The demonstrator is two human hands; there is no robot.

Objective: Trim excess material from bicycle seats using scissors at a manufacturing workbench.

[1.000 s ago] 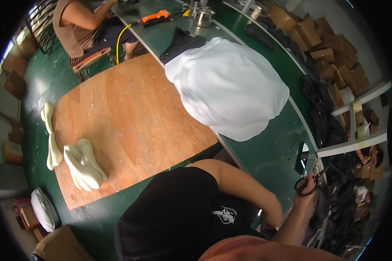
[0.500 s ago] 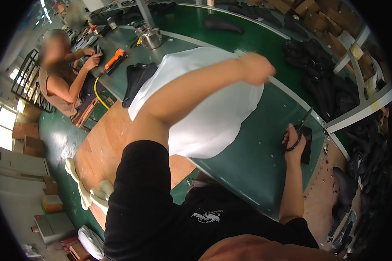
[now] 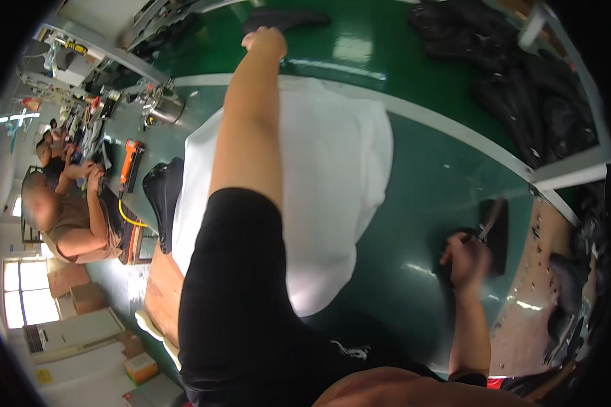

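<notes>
At the top of the head view my left hand [image 3: 266,42] reaches far out over a green belt. Its fingers are closed at the near edge of a black bicycle saddle [image 3: 302,18], and the exact grip is hard to see. My right hand [image 3: 470,261], somewhat blurred, holds dark scissors [image 3: 490,220], their blades pointing away from me. Under my left forearm a large white sheet [image 3: 332,176] is spread on the green table [image 3: 414,203]. Beside the scissors lies a flat dark piece [image 3: 498,247].
An orange tool [image 3: 130,163] with a yellow hose and a black saddle-like piece [image 3: 161,197] lie left of the sheet. A metal pot [image 3: 164,107] stands behind. Dark pieces [image 3: 502,102] are heaped right, near a white frame post [image 3: 570,169]. A co-worker [image 3: 81,217] sits at left.
My left hand has moved from above the sheet, outward and left, to the saddle on the belt. My right hand still holds the scissors. The view has turned.
</notes>
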